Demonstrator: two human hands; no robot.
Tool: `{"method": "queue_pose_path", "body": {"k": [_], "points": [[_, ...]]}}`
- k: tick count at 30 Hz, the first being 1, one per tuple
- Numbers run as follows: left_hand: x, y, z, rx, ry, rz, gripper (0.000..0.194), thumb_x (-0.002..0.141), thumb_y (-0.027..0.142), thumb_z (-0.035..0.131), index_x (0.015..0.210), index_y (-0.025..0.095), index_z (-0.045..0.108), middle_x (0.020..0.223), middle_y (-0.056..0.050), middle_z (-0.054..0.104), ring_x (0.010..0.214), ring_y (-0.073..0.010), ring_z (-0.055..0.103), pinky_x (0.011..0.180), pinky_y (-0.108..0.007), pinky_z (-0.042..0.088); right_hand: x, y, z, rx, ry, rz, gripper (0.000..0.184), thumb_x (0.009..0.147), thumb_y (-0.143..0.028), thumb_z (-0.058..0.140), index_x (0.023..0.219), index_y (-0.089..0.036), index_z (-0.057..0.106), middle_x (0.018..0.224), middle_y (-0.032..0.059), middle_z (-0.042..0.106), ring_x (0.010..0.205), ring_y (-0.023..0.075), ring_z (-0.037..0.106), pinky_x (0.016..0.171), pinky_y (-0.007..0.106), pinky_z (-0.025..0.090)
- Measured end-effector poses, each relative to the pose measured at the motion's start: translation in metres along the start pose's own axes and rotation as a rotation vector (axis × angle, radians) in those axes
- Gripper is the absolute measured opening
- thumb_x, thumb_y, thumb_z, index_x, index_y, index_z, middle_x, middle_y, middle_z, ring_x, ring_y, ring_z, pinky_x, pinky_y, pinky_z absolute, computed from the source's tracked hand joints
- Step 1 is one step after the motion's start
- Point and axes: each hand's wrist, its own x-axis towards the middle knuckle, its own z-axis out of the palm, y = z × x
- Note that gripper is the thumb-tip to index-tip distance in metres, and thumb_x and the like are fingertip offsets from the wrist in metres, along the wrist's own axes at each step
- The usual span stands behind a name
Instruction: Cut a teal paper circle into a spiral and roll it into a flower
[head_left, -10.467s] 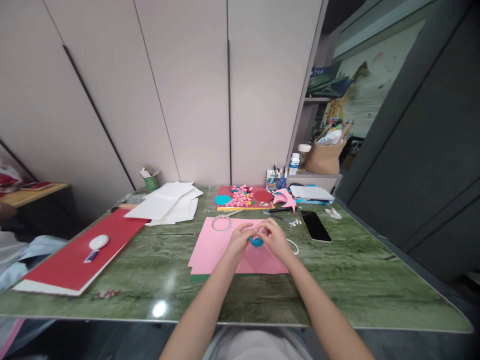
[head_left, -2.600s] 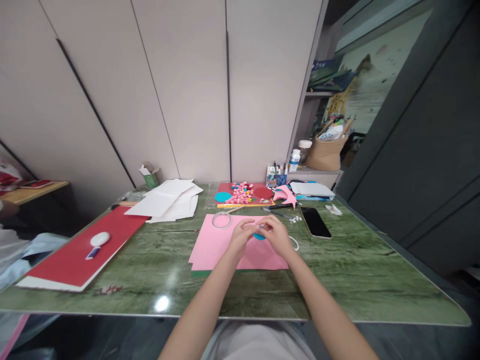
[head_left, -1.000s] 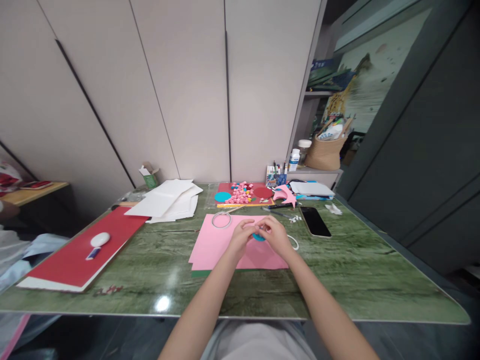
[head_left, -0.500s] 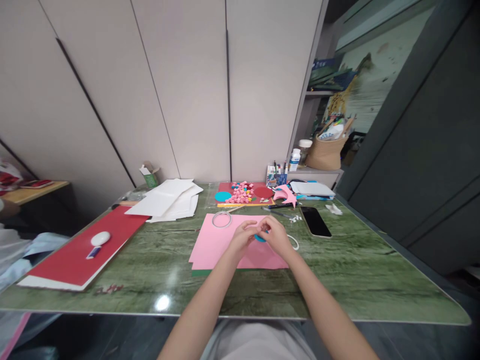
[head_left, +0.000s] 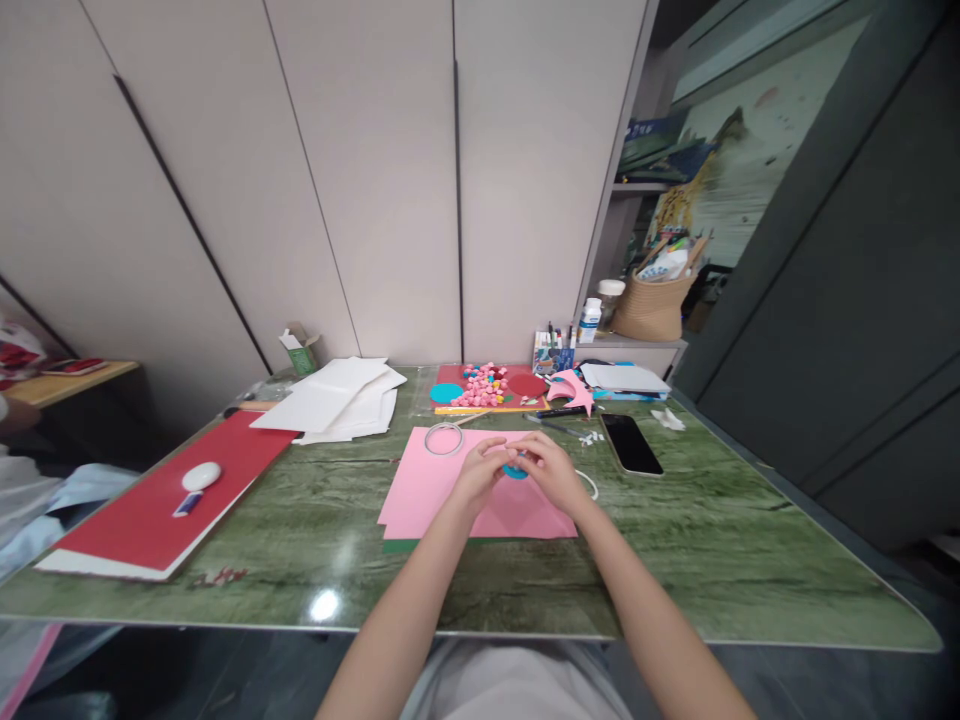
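Over the pink paper, my left hand and my right hand come together with fingers pinched. Between their fingertips is a small blue paper piece with a rounded lower edge; the fingers cover much of it. A silver ring lies on the pink sheet's upper left part. Partly behind my right hand, a white ring rests at the sheet's right side.
Pink paper balls sit in a heap at the back, between a blue circle and a red circle. A phone lies to the right. White sheets and a red board occupy the left.
The blue piece has tilted and shifted slightly left between my fingers. My right fingers have moved a little left, closer to my left hand.
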Motion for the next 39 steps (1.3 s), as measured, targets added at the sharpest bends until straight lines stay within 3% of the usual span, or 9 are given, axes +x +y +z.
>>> {"method": "queue_pose_path", "body": {"k": [6, 14, 23, 32, 39], "points": [[-0.0026, -0.0004, 0.0034, 0.002, 0.011, 0.007, 0.045, 0.055, 0.020, 0.073, 0.094, 0.013, 0.051, 0.068, -0.003, 0.062, 0.061, -0.0100, 0.058, 0.061, -0.023, 0.041, -0.0006, 0.0042, 0.0041, 0.006, 0.041, -0.018, 0.018, 0.080, -0.019, 0.048, 0.090, -0.022, 0.062, 0.087, 0.0043, 0.052, 0.084, 0.0159, 0.051, 0.071, 0.028, 0.042], [-0.0033, -0.0038, 0.0045, -0.019, 0.035, -0.027, 0.047, 0.052, 0.023, 0.074, 0.093, 0.014, 0.053, 0.068, -0.001, 0.061, 0.058, -0.0076, 0.055, 0.057, -0.020, 0.038, -0.0004, 0.0041, 0.0052, -0.035, 0.111, 0.016, 0.009, 0.073, -0.017, 0.053, 0.081, -0.020, 0.058, 0.082, 0.0014, 0.051, 0.067, 0.0124, 0.049, 0.063, 0.026, 0.040], [-0.0047, -0.0052, 0.0056, 0.034, 0.023, -0.038, 0.047, 0.052, 0.021, 0.075, 0.093, 0.015, 0.054, 0.070, -0.002, 0.062, 0.062, -0.0082, 0.056, 0.060, -0.020, 0.038, -0.0001, 0.0054, 0.0074, -0.073, 0.119, 0.022, 0.008, 0.068, -0.013, 0.054, 0.071, -0.019, 0.050, 0.072, -0.0019, 0.046, 0.061, 0.0111, 0.046, 0.057, 0.023, 0.037], [-0.0001, -0.0039, 0.0020, -0.025, 0.042, -0.003, 0.052, 0.054, 0.019, 0.074, 0.099, 0.013, 0.047, 0.065, -0.002, 0.061, 0.056, -0.0086, 0.056, 0.059, -0.022, 0.040, -0.0003, -0.0008, 0.0024, -0.045, 0.092, 0.017, 0.008, 0.075, -0.025, 0.055, 0.080, -0.020, 0.059, 0.079, 0.0015, 0.053, 0.064, 0.0124, 0.049, 0.061, 0.025, 0.039], [0.0019, -0.0031, -0.0022, -0.009, -0.018, 0.019, 0.049, 0.056, 0.018, 0.072, 0.098, 0.013, 0.048, 0.066, -0.002, 0.062, 0.058, -0.0096, 0.057, 0.061, -0.023, 0.042, 0.0000, 0.0041, 0.0041, 0.027, -0.019, -0.047, 0.018, 0.081, -0.019, 0.047, 0.092, -0.022, 0.061, 0.090, 0.0047, 0.053, 0.080, 0.0151, 0.051, 0.069, 0.027, 0.042]]}}
